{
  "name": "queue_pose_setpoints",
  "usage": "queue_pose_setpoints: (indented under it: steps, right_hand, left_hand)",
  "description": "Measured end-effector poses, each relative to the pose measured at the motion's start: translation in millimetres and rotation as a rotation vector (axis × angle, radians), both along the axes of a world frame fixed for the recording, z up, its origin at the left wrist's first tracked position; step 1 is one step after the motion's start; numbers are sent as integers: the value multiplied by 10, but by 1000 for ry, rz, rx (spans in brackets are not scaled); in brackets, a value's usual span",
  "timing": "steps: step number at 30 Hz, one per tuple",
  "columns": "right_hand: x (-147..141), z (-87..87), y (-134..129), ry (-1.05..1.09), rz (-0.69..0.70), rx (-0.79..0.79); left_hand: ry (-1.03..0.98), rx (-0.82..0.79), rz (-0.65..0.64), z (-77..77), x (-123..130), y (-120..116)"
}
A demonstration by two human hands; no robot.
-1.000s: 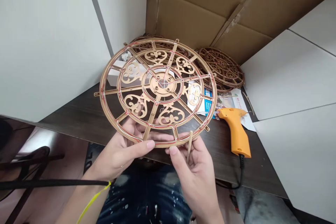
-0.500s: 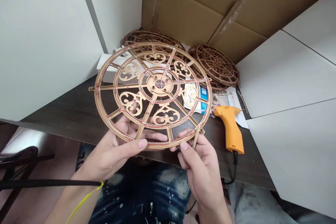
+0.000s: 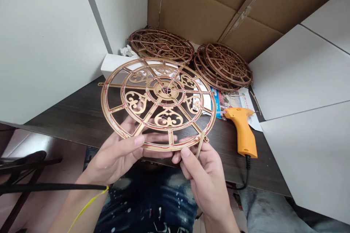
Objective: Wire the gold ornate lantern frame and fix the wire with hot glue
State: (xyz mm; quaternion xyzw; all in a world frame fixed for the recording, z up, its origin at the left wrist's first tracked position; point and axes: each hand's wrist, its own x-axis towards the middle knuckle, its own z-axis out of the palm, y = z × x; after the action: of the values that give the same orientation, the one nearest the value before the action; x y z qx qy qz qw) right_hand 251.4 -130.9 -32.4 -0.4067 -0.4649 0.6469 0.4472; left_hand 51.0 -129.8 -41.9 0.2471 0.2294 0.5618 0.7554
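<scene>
The left hand point(image 3: 117, 156) is spread fairly wide and grips the lower rim of a round, gold-coloured openwork wheel point(image 3: 164, 90): its thumb lies across the front of the rim, and its fingers curl behind the frame. The right hand point(image 3: 205, 178) is closed more narrowly on the wheel's lower right edge, with its thumb and fingers pinching the rim beside a slim tan spoke end point(image 3: 200, 146) that sticks out past it.

The wheel is held between both hands, tilted, above the front edge of a dark wood tabletop point(image 3: 65, 123). It has an outer ring, an inner ring, straight spokes, a central hub and scrollwork panels, and thin red lines trace its rim and spokes.

Behind it, a similar bronze-toned openwork wheel point(image 3: 161, 45) lies flat, and a stack of such wheels point(image 3: 224, 67) sits to its right. A white box point(image 3: 115, 65) sits behind the held wheel, and printed leaflets point(image 3: 226, 100) lie under the stack's near edge. An orange glue gun point(image 3: 243, 131) rests on the tabletop to the right of the hands, trailing a black cord point(image 3: 247, 171). A sheet of corrugated cardboard point(image 3: 207, 3) stands against the back.
</scene>
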Motion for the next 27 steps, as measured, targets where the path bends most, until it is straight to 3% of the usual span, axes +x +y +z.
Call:
queue_pose_setpoints:
  steps: [7,9,11,14,16,22,27]
  right_hand:
    - [-17,31,6,-71,-2,4]
    - [8,70,17,-184,25,46]
    - [68,114,20,-470,64,187]
    - [207,187,-13,-975,34,529]
    - [297,245,-54,-1119,1,678]
    - [378,403,-86,-1249,-89,884]
    - [367,458,15,-1232,-92,979]
  left_hand:
    - [-8,-117,19,96,16,-31]
    - [6,-131,31,113,27,-36]
    - [16,-129,39,118,33,-33]
    - [-4,-109,31,125,37,-17]
    - [-3,-92,4,133,41,-2]
    - [22,-86,38,142,70,0]
    - [39,-136,78,142,68,-26]
